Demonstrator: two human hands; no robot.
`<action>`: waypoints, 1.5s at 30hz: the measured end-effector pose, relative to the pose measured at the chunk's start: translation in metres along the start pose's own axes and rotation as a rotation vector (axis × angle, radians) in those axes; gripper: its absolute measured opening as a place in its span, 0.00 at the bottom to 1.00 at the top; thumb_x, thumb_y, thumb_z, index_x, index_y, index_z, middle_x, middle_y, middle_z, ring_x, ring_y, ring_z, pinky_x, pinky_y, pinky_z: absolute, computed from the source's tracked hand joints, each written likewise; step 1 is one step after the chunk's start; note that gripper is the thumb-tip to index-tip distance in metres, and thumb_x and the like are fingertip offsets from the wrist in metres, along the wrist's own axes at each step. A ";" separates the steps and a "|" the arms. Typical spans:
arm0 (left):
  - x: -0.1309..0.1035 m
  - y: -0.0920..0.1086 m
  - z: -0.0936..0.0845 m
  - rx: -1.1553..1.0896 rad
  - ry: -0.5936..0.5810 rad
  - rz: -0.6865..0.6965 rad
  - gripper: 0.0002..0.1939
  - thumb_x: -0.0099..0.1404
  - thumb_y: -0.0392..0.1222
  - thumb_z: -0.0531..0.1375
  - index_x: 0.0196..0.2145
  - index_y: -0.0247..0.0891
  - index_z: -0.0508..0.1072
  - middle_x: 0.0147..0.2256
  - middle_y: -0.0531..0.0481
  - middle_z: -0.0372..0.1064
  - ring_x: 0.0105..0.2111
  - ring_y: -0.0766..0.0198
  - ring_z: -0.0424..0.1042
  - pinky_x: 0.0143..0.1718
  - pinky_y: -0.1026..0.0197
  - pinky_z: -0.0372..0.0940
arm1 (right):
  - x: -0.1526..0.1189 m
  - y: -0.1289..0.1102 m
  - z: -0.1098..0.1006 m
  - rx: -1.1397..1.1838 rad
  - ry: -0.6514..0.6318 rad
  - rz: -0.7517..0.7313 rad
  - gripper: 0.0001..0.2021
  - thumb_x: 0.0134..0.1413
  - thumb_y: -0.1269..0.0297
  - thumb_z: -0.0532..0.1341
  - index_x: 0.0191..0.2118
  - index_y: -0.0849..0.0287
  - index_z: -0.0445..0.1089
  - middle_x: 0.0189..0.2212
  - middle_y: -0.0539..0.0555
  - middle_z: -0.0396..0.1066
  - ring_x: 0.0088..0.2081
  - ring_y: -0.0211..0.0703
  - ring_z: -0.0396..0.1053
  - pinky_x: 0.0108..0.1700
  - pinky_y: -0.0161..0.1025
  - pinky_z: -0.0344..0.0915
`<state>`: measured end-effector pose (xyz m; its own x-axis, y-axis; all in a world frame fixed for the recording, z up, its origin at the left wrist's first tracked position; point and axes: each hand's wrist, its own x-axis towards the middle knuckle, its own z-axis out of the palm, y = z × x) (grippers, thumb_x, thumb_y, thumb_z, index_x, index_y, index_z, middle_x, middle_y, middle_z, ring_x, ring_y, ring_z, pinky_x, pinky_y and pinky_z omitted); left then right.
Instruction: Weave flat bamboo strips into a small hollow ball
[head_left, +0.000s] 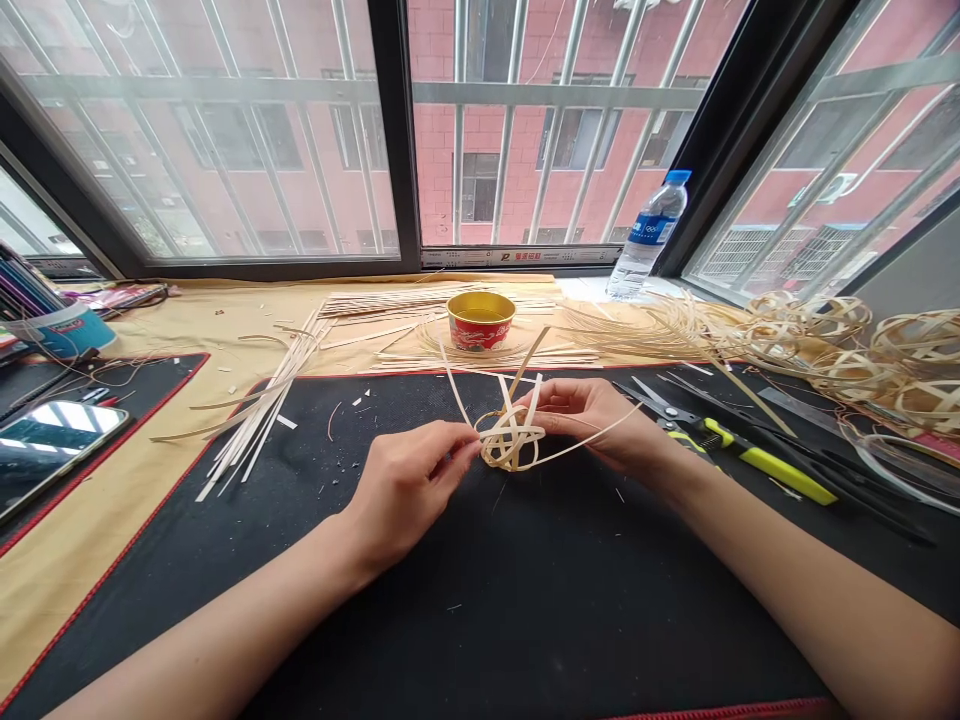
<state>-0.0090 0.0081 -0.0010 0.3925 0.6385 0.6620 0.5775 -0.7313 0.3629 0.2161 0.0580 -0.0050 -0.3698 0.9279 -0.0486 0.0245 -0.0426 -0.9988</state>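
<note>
A small open ball of woven bamboo strips (513,440) is held between my hands above the black mat, with several loose strip ends sticking up and one pointing out to the right. My left hand (412,480) pinches the ball's left edge between thumb and fingertips. Around its right and back side, the fingers of my right hand (592,420) are closed on the weave. Some of the right fingertips are hidden behind the strips.
Behind the ball stands a red and gold bowl (481,328). Cut strips (262,405) lie left; scissors (667,408) and yellow-black pliers (772,470) lie right. Woven balls (915,360), a water bottle (649,238) and a phone (60,445) sit farther out.
</note>
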 end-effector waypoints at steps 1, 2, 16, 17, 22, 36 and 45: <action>0.000 0.001 -0.001 0.009 -0.026 0.028 0.04 0.64 0.34 0.58 0.34 0.35 0.73 0.26 0.53 0.74 0.21 0.72 0.68 0.24 0.71 0.60 | 0.000 0.000 0.000 -0.001 0.000 -0.003 0.17 0.36 0.58 0.73 0.33 0.61 0.75 0.33 0.56 0.78 0.38 0.46 0.74 0.47 0.43 0.66; -0.001 0.002 -0.001 0.014 -0.074 0.040 0.05 0.65 0.35 0.57 0.34 0.36 0.73 0.26 0.53 0.74 0.21 0.72 0.69 0.25 0.71 0.60 | 0.000 0.000 0.000 -0.003 0.001 -0.005 0.17 0.36 0.58 0.73 0.33 0.61 0.75 0.33 0.56 0.78 0.38 0.46 0.74 0.47 0.44 0.66; -0.004 0.002 0.000 0.065 -0.227 -0.109 0.20 0.65 0.44 0.58 0.53 0.33 0.62 0.24 0.56 0.71 0.18 0.69 0.67 0.22 0.69 0.58 | -0.002 -0.003 0.001 -0.008 -0.014 0.007 0.16 0.36 0.57 0.73 0.32 0.61 0.74 0.34 0.56 0.77 0.38 0.46 0.74 0.48 0.44 0.66; -0.004 0.002 0.000 0.087 -0.255 -0.104 0.21 0.65 0.45 0.58 0.53 0.33 0.63 0.23 0.56 0.71 0.18 0.69 0.67 0.22 0.68 0.58 | -0.002 -0.003 0.001 -0.008 -0.015 0.008 0.16 0.36 0.57 0.73 0.32 0.61 0.74 0.34 0.56 0.77 0.38 0.46 0.74 0.48 0.44 0.66; -0.005 0.001 0.001 0.139 -0.338 -0.117 0.23 0.65 0.48 0.58 0.54 0.35 0.65 0.23 0.54 0.73 0.19 0.68 0.68 0.24 0.68 0.58 | -0.002 -0.003 0.001 -0.023 -0.010 0.012 0.17 0.35 0.56 0.73 0.31 0.61 0.74 0.34 0.56 0.77 0.39 0.48 0.74 0.47 0.45 0.66; -0.005 0.001 0.000 0.172 -0.099 0.164 0.10 0.68 0.41 0.55 0.39 0.34 0.74 0.20 0.54 0.69 0.17 0.70 0.64 0.22 0.68 0.57 | 0.001 0.003 -0.002 0.007 -0.007 -0.014 0.14 0.35 0.60 0.73 0.30 0.60 0.74 0.32 0.53 0.77 0.36 0.43 0.74 0.45 0.42 0.65; -0.007 0.000 0.001 0.158 -0.224 0.084 0.08 0.66 0.39 0.55 0.37 0.35 0.74 0.21 0.54 0.70 0.18 0.69 0.65 0.22 0.67 0.56 | 0.000 0.002 -0.002 0.001 -0.022 -0.018 0.13 0.39 0.60 0.72 0.31 0.60 0.74 0.32 0.54 0.77 0.37 0.44 0.74 0.45 0.41 0.66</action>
<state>-0.0114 0.0040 -0.0062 0.5819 0.6273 0.5176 0.6337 -0.7486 0.1949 0.2175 0.0587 -0.0074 -0.3900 0.9203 -0.0311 0.0167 -0.0267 -0.9995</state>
